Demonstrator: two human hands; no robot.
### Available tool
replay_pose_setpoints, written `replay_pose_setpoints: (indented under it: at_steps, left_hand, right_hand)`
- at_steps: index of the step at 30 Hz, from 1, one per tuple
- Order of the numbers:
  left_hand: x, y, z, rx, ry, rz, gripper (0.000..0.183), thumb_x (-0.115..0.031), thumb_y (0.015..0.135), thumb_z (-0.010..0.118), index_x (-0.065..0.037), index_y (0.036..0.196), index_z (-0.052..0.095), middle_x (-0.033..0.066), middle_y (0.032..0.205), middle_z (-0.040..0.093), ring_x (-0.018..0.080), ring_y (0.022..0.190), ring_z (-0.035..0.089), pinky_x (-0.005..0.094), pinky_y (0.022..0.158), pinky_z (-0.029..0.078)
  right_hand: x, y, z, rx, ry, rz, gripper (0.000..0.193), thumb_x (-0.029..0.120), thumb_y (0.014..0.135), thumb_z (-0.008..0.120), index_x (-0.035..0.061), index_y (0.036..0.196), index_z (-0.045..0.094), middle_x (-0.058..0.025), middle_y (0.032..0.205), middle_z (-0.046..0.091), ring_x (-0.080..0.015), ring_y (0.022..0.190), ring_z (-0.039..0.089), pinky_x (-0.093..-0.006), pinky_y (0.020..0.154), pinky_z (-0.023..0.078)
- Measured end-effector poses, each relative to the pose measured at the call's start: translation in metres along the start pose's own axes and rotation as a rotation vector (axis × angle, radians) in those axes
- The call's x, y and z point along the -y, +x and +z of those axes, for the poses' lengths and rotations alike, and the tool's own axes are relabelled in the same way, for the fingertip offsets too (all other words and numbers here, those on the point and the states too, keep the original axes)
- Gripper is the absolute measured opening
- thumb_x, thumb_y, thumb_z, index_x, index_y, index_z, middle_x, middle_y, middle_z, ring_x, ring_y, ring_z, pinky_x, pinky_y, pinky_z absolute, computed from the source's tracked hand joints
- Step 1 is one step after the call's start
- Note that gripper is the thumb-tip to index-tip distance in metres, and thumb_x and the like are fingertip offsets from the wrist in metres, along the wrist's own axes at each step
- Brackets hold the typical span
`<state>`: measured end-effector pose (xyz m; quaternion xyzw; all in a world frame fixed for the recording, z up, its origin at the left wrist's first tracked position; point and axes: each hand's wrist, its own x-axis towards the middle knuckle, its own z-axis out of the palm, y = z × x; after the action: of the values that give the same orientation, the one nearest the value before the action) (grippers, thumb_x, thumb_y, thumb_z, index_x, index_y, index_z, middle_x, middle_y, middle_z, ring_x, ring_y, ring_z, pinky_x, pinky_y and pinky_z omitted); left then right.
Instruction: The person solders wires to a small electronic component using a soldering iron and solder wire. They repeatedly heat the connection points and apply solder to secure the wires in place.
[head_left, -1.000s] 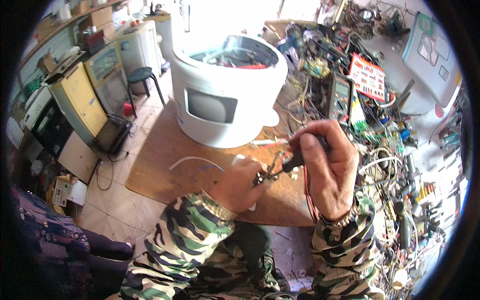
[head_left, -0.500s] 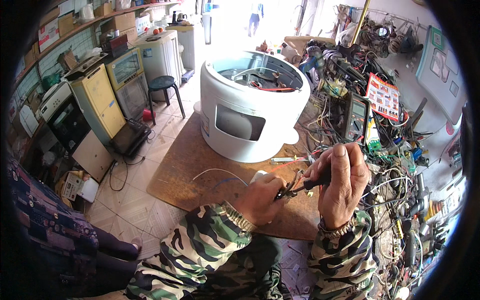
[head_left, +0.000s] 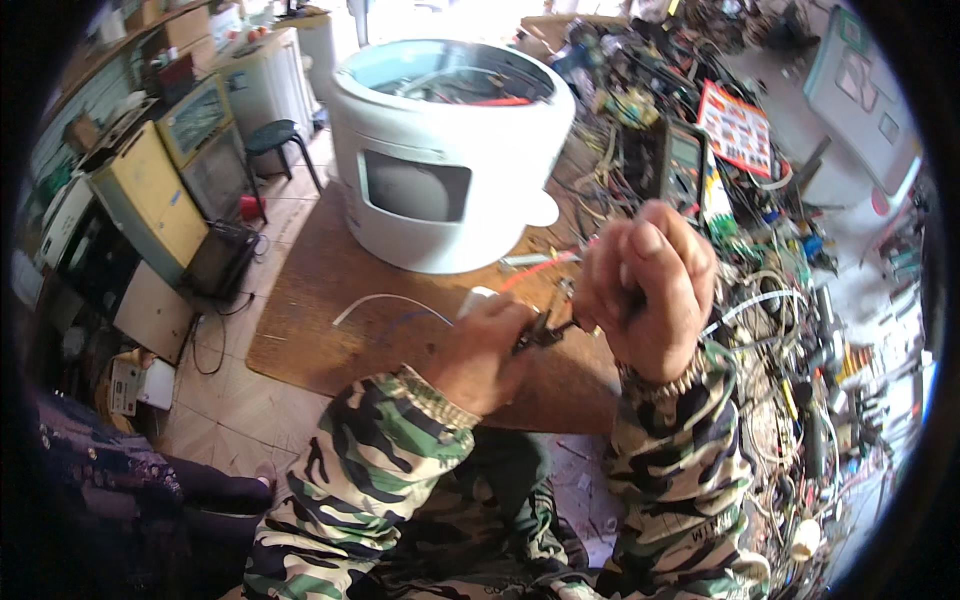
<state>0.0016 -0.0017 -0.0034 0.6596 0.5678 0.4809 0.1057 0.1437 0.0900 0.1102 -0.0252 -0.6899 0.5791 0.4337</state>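
My left hand [head_left: 478, 352] is closed around a small dark metal part [head_left: 540, 332] above the wooden table [head_left: 300, 330]. A white piece [head_left: 478, 297] shows behind that hand, and a white wire [head_left: 382, 297] curves from there to the left. My right hand [head_left: 658, 290], closed and raised higher, grips a screwdriver [head_left: 568, 325]; its thin shaft reaches the dark part, and the fingers hide most of its handle. Beyond both hands stands a white round appliance housing [head_left: 440, 238] with an open top and a rectangular opening in its side.
Tangled cables and parts [head_left: 765, 370] crowd the right side, with a multimeter [head_left: 685, 165] and a red-and-white leaflet [head_left: 737, 130] among them. A red wire [head_left: 540, 268] lies beyond my hands. At left are a dark stool [head_left: 275, 140], yellow cabinet [head_left: 172, 200] and another person's clothing [head_left: 200, 490].
The whole view has shifted, so the housing and table sit farther left and higher. Both hands keep their holds; the right hand looks nearer and blurred.
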Motion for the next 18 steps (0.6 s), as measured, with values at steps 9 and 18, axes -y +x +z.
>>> replay_pose_setpoints:
  at_steps: [9,18]
  left_hand:
    - [0.002,-0.001,0.000,0.024,-0.004,-0.071,0.023,-0.011,0.082,0.071,-0.001,0.099,0.059,0.0208,0.101,0.060,0.0436,0.099,0.057,0.0508,0.082,0.046]
    - [-0.001,0.000,0.002,-0.012,0.031,-0.034,0.022,-0.009,0.081,0.071,-0.001,0.095,0.056,0.0208,0.097,0.059,0.0447,0.097,0.055,0.0518,0.081,0.045]
  right_hand:
    - [0.007,-0.001,0.024,-0.237,-0.285,0.034,0.031,0.025,0.106,0.053,0.0003,0.088,0.059,-0.0053,0.076,0.063,-0.0100,0.066,0.062,-0.0223,0.056,0.048]
    - [0.001,-0.001,0.029,-0.200,-0.020,0.028,0.039,0.022,0.102,0.051,0.0043,0.069,0.043,-0.0093,0.058,0.046,-0.0126,0.045,0.038,-0.0268,0.042,0.030]
